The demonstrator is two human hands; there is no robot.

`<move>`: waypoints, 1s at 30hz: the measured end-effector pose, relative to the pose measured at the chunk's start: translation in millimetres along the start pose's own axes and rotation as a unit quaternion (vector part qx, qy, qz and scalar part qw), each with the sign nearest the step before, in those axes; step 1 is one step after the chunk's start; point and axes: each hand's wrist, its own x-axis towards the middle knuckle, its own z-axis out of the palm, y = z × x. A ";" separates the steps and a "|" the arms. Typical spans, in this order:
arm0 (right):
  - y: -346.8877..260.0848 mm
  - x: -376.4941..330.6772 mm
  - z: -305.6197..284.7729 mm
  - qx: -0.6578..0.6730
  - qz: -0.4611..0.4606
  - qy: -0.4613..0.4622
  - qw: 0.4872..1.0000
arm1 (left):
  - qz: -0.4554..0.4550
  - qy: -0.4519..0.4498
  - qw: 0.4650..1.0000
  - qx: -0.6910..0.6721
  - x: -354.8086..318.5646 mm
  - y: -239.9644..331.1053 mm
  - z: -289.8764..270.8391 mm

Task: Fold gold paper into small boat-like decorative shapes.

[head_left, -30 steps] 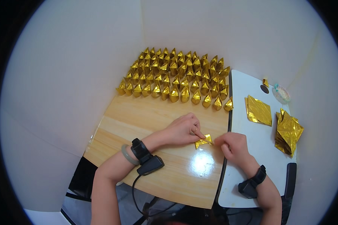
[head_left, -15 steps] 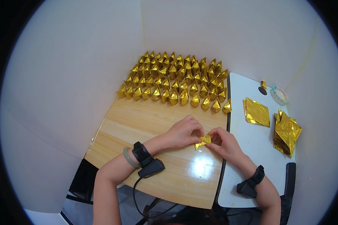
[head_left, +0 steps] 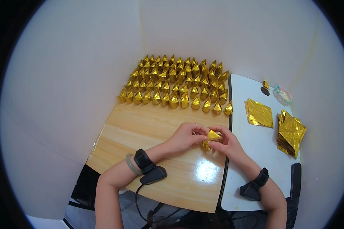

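Observation:
A small folded piece of gold foil paper (head_left: 213, 135) is held between both hands, just above the wooden tabletop near its right edge. My left hand (head_left: 188, 136) pinches its left side with thumb and forefinger. From the right, my right hand (head_left: 229, 143) grips it the same way. One flap stands up as a point and another part hangs lower between the fingers; the fingertips hide some of its shape. Beyond the hands, several rows of gold foil paper ingots (head_left: 174, 102) stand upright at the far side of the wooden table (head_left: 149, 122).
On the white table (head_left: 248, 152) at the right lie a few flat gold sheets (head_left: 260, 113) and a fanned stack of folded gold paper (head_left: 290, 133). Behind them are a clear dish (head_left: 283, 95) and a dark disc (head_left: 265, 91). White walls enclose the far and side edges.
The foil piece has turned from lying flat and wide to standing more upright, with a point raised. My hands have closed in around it, and the right fingers have shifted slightly up.

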 end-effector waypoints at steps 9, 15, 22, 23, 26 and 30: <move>7.7 2.4 -15.4 0.348 0.101 -0.091 0.927 | -0.076 -0.005 0.972 -0.224 2.3 7.9 -2.6; 0.6 1.5 -13.4 0.407 0.102 -0.129 0.898 | -0.104 -0.041 0.947 -0.302 0.3 4.1 -3.6; -0.3 -0.9 -13.1 0.373 0.129 -0.102 0.913 | -0.108 -0.087 0.923 -0.360 -0.7 9.7 -0.4; -0.6 -1.0 -12.2 0.374 0.129 -0.103 0.913 | -0.108 -0.086 0.923 -0.360 -1.2 8.8 -0.5; -1.1 -1.9 -12.0 0.363 0.130 -0.094 0.918 | -0.106 -0.098 0.906 -0.397 -1.3 7.0 1.0; 4.8 -2.0 -17.7 0.373 0.115 -0.088 0.916 | -0.116 -0.086 0.880 -0.453 -1.8 8.5 2.1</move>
